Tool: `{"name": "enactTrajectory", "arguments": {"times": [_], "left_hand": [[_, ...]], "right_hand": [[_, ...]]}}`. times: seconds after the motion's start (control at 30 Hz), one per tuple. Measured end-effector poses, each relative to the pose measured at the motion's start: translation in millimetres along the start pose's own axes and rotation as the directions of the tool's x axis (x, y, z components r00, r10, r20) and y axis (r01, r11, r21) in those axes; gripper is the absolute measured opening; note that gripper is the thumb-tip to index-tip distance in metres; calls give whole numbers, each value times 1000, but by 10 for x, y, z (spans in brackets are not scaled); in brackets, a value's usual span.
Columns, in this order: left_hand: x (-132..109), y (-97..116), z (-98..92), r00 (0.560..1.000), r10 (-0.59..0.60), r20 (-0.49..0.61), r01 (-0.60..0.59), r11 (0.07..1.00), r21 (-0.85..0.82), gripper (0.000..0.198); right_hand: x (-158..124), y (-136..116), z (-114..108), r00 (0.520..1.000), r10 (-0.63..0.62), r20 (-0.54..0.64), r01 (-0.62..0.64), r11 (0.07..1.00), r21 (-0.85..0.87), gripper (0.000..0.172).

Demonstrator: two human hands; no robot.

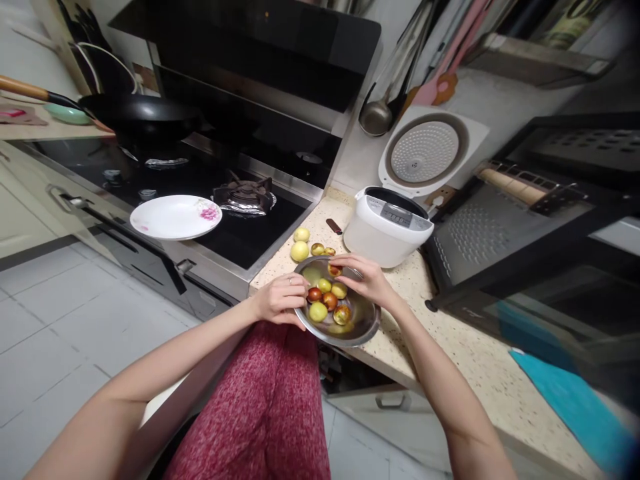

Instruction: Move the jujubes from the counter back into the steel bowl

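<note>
A steel bowl (363, 323) stands at the front edge of the speckled counter (450, 333), holding several small green and red-brown fruits (330, 301). My left hand (280, 299) grips the bowl's near-left rim, fingers curled over it. My right hand (363, 277) reaches over the bowl's far side and pinches one red-brown fruit (334, 270) between its fingertips. Three more fruits (301, 243) lie loose on the counter just behind the bowl.
A white rice cooker (387, 227) with its lid raised stands behind the bowl. A gas hob (240, 200) with a black wok (143, 113) and a white flowered plate (175, 217) lies to the left. A dark oven (540, 220) and a blue cloth (575, 400) sit to the right.
</note>
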State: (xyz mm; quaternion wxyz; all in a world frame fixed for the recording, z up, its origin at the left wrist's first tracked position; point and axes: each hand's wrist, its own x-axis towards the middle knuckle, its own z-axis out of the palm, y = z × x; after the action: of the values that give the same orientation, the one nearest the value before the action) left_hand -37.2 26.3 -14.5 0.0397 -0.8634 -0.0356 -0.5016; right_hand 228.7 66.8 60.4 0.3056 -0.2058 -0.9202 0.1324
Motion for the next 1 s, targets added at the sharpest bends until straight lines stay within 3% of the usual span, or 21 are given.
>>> {"name": "enactTrajectory", "arguments": {"times": [0.23,0.57,0.8,0.9,1.0], "left_hand": [[-2,20,-29,999,-16,47,14,1000,27,43],[-22,14,-32,998,-12,58,10,999,42,46],[-28,7,-39,995,-38,94,34,999,37,50],[-17,13,-38,993,-46,104,45,999,7,49],[-2,26,-35,998,-18,65,20,999,-26,45]], "right_hand": [[-77,64,25,995,45,90,-46,999,11,33],[-114,116,59,989,99,106,-107,992,70,49],[-111,112,66,981,138,134,-152,983,104,36],[-114,152,54,984,173,39,-176,979,99,32],[-133,243,28,966,197,-165,-191,980,57,30]]}}
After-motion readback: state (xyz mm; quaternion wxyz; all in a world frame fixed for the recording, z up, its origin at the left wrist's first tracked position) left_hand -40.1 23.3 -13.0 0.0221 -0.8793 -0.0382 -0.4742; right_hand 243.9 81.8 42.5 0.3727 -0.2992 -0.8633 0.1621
